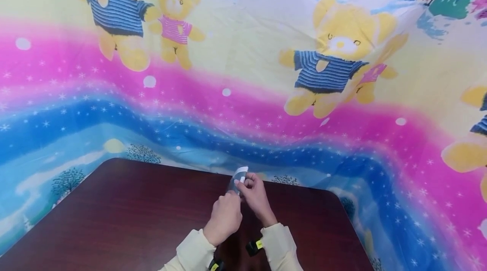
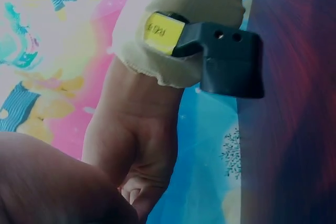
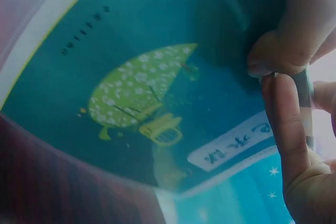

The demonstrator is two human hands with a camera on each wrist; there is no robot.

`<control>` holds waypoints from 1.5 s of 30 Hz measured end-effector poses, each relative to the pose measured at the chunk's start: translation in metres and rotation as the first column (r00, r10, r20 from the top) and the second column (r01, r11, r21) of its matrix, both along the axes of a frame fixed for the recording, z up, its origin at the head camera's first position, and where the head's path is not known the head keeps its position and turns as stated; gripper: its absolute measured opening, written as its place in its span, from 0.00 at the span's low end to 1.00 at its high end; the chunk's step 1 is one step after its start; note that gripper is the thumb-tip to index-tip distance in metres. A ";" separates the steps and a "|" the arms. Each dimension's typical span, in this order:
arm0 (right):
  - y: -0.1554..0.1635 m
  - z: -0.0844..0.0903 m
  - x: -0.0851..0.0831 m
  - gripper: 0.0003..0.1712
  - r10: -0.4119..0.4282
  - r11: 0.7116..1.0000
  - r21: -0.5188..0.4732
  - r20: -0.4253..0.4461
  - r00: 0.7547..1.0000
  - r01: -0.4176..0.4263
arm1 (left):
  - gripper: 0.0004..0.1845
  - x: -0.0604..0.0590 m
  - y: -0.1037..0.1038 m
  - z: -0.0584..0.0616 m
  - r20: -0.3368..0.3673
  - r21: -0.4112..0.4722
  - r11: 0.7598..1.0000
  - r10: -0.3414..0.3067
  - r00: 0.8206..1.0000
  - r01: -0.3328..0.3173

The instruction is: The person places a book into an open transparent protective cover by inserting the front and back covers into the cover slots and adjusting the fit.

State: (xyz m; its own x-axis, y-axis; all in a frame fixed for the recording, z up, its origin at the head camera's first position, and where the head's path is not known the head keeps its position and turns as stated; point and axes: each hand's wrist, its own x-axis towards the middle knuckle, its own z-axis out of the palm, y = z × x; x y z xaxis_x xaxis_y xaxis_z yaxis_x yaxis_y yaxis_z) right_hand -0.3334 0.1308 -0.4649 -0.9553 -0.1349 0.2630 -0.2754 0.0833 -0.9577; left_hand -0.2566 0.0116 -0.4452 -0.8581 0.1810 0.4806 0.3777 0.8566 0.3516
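Note:
Between my hands, above the far part of the table, is a thin see-through plastic sheet [image 3: 210,108], curved along its edge. Its teal face has a flowered leaf print, a white label with characters and a pale border. My left hand [image 1: 225,215] has its fingers curled at the sheet's lower end; the hand hides that part. On the right edge, thumb and finger of my right hand [image 1: 254,195] pinch the sheet near a white strip. Fingers [image 3: 287,124] press against that edge in the right wrist view. The left wrist view shows only hands, with the sheet hidden.
A dark reddish-brown table [image 1: 133,212] with rounded corners lies under my hands. Behind it hangs a bear-print cloth [image 1: 228,114] in pink, blue and yellow. Each pale sleeve carries a black wrist camera, such as the one at my right wrist [image 2: 231,61].

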 end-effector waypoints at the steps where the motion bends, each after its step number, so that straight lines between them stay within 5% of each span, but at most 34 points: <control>1: 0.000 -0.002 0.000 0.27 0.005 1.000 -0.004 0.008 1.000 -0.005 | 0.06 0.000 -0.001 0.000 0.023 0.018 1.000 -0.014 1.000 0.014; 6: 0.001 -0.008 0.000 0.34 0.057 0.998 -0.005 0.043 0.997 -0.057 | 0.05 -0.002 -0.005 0.000 0.113 0.095 0.994 -0.068 0.991 0.057; 16: 0.006 -0.019 0.006 0.31 0.160 0.984 -0.093 0.111 0.981 -0.150 | 0.03 -0.002 -0.009 0.004 0.120 0.119 0.991 -0.068 0.990 0.054; 28: 0.007 -0.061 0.007 0.29 0.103 0.994 0.007 0.157 0.982 -0.105 | 0.03 0.005 -0.016 0.019 0.128 0.209 0.968 -0.165 0.978 0.136; 33: 0.005 -0.073 0.010 0.29 0.159 0.986 -0.080 0.241 0.957 -0.144 | 0.04 0.007 -0.019 0.024 0.166 0.266 0.951 -0.209 0.964 0.160; 40: 0.007 -0.074 0.009 0.24 0.287 0.939 -0.275 0.287 0.914 -0.209 | 0.08 0.005 -0.024 0.029 0.199 0.349 0.917 -0.271 0.942 0.190; 45: 0.014 -0.074 0.010 0.28 0.295 0.936 -0.280 0.295 0.909 -0.213 | 0.14 0.003 -0.027 0.025 0.226 0.408 0.889 -0.317 0.921 0.206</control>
